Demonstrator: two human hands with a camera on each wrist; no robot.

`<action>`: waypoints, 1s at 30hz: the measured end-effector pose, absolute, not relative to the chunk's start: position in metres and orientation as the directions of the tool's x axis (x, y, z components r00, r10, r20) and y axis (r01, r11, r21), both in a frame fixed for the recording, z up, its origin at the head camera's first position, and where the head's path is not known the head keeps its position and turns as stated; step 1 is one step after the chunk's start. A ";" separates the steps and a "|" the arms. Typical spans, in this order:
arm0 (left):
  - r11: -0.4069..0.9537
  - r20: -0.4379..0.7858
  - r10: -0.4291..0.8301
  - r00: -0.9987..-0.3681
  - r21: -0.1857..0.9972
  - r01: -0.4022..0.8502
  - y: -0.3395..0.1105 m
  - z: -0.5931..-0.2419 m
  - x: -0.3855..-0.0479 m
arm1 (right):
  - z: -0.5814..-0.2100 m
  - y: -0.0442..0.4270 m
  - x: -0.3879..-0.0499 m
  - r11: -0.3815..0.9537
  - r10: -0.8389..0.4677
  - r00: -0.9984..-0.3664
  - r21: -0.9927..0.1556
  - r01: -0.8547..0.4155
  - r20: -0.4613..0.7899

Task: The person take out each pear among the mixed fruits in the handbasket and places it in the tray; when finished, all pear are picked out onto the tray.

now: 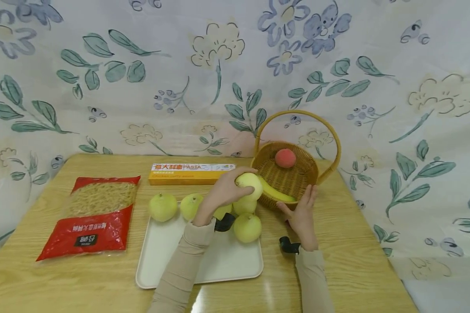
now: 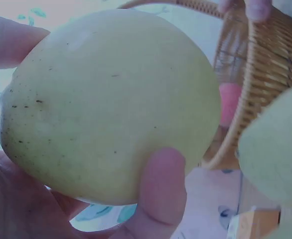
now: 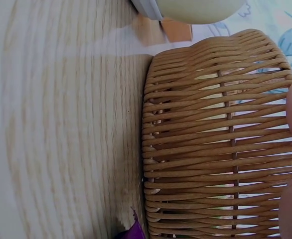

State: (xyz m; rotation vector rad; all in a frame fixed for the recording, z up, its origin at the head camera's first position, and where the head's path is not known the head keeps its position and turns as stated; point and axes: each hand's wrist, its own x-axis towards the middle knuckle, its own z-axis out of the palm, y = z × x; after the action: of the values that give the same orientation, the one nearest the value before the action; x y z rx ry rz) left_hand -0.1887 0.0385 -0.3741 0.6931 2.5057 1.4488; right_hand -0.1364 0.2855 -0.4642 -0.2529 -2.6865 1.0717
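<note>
My left hand (image 1: 229, 189) grips a pale yellow-green pear (image 2: 111, 104) above the tray's right back corner, just left of the basket. Its thumb and fingers are spread around the fruit. My right hand (image 1: 302, 217) touches the front right rim of a wicker basket (image 3: 220, 144) with extended fingers. Inside the basket lie a red round fruit (image 1: 285, 158) and a yellow banana (image 1: 276, 192). Several more pears, such as the near one (image 1: 247, 228), rest on the white tray (image 1: 168, 256).
A yellow-and-white pasta box (image 1: 188, 174) lies behind the tray. On the left is a red bag of pasta (image 1: 92, 217). The basket's tall handle (image 1: 334, 134) arches above it. A purple thing (image 3: 132, 232), mostly out of view, lies beside the basket. Flowered cloth hangs behind the table.
</note>
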 end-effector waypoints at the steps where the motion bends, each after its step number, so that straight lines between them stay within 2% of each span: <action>1: 0.429 0.085 0.468 -0.880 0.849 0.310 0.036 -0.374 -0.187 | -0.464 0.287 -0.136 0.717 0.247 -0.956 -0.694 0.072 0.156; 10: 0.449 0.093 0.478 -0.874 0.828 0.334 0.009 -0.378 -0.162 | -0.465 0.293 -0.139 0.724 0.249 -0.957 -0.685 0.083 0.147; 19: 0.540 0.089 0.488 -0.868 0.751 0.381 -0.008 -0.383 -0.138 | -0.461 0.295 -0.139 0.737 0.250 -0.958 -0.669 0.093 0.142; 25: 0.606 0.035 0.466 -0.884 0.716 0.347 -0.017 -0.394 -0.131 | -0.464 0.290 -0.138 0.729 0.244 -0.961 -0.678 0.095 0.128; 30: 0.689 -0.018 0.398 -0.917 0.666 0.286 -0.020 -0.406 -0.123 | -0.464 0.287 -0.137 0.722 0.239 -0.963 -0.686 0.090 0.125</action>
State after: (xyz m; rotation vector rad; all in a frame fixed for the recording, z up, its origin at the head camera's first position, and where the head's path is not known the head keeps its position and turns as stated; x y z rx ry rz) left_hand -0.1225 -0.0196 -0.4063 0.5581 2.7376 1.0381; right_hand -0.1367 0.2874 -0.4640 -0.2637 -2.7216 1.0683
